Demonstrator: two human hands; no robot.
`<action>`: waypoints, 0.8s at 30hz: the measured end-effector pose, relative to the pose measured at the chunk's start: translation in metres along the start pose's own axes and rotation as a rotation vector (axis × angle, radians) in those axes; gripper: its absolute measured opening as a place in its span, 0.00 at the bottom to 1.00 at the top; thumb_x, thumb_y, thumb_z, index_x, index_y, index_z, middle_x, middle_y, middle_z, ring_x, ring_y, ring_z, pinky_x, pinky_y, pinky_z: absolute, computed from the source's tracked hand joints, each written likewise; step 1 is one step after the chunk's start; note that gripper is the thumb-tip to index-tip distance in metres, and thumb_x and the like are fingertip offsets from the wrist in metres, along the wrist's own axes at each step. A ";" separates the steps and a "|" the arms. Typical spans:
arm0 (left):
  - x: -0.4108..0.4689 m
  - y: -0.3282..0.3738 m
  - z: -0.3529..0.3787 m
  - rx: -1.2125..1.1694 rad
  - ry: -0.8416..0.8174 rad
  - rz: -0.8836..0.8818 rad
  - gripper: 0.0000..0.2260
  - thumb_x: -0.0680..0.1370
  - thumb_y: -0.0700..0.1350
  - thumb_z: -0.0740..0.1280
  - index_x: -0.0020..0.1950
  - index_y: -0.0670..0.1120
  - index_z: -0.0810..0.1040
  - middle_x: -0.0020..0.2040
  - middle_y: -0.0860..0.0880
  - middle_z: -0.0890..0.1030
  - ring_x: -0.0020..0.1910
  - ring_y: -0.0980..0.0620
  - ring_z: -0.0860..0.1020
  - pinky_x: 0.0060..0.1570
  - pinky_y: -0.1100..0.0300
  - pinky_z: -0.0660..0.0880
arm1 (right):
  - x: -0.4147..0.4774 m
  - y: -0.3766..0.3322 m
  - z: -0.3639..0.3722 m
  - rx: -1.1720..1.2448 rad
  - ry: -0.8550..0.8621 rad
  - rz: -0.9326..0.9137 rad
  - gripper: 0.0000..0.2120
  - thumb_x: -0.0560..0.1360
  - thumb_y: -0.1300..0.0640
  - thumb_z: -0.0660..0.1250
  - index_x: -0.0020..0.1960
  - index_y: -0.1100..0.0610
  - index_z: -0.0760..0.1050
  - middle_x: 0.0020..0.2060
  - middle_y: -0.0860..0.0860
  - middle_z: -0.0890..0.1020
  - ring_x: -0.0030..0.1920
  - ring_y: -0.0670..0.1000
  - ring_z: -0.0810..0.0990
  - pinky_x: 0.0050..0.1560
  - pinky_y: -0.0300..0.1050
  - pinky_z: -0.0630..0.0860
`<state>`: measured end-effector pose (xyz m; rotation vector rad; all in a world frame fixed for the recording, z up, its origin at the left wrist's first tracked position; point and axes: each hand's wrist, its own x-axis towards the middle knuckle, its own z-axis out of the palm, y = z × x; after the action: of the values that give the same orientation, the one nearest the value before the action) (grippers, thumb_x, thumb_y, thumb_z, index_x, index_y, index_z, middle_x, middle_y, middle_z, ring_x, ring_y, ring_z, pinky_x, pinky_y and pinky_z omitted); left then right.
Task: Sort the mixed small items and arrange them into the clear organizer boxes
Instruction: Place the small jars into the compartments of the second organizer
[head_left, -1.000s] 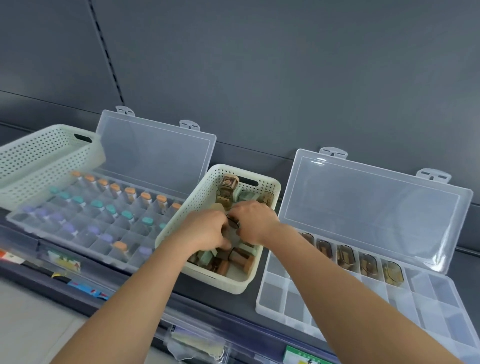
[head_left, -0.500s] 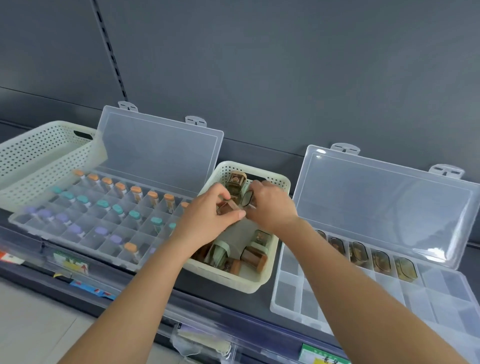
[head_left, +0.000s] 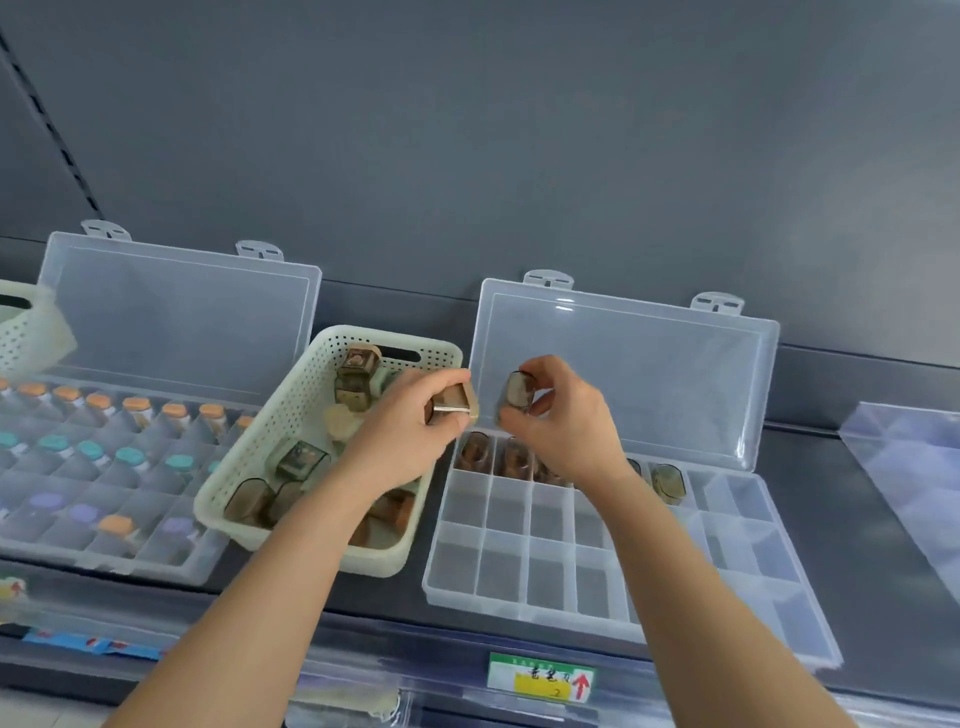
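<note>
Case (head_left: 457, 402) in left hand (head_left: 400, 441), second case (head_left: 517, 397) in right hand (head_left: 563, 421); two in all.

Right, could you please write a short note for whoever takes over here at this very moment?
Left grip holds one brown item by the basket's right rim.
Right grip holds a second brown item above the right box's back row.
Done: filed items fill part of that back row; the left box holds capped vials.
Left: place both held items in free compartments, then sort the loose items in the basket.
</note>
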<state>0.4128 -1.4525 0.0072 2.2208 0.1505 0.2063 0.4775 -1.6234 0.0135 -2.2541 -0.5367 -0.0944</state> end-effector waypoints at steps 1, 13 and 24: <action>0.000 0.008 0.009 0.019 0.010 0.009 0.21 0.77 0.48 0.67 0.68 0.60 0.68 0.62 0.60 0.67 0.60 0.59 0.68 0.57 0.60 0.64 | -0.004 0.009 -0.009 0.003 0.019 0.005 0.17 0.69 0.54 0.73 0.56 0.52 0.73 0.48 0.48 0.80 0.43 0.49 0.79 0.43 0.41 0.78; 0.012 0.099 0.132 0.118 -0.012 0.238 0.26 0.71 0.53 0.74 0.67 0.52 0.73 0.54 0.57 0.72 0.52 0.55 0.72 0.47 0.63 0.68 | -0.043 0.110 -0.119 -0.070 0.115 0.081 0.20 0.68 0.55 0.74 0.59 0.52 0.76 0.49 0.47 0.78 0.43 0.44 0.77 0.39 0.28 0.70; 0.032 0.130 0.204 0.386 -0.191 0.332 0.25 0.76 0.47 0.68 0.72 0.47 0.67 0.61 0.49 0.71 0.61 0.48 0.70 0.57 0.58 0.68 | -0.056 0.163 -0.167 -0.261 0.006 0.171 0.11 0.66 0.52 0.73 0.46 0.53 0.76 0.40 0.47 0.80 0.43 0.51 0.78 0.43 0.47 0.77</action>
<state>0.4899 -1.6831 -0.0100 2.6270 -0.3105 0.1523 0.5106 -1.8605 -0.0005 -2.5436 -0.3421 -0.0883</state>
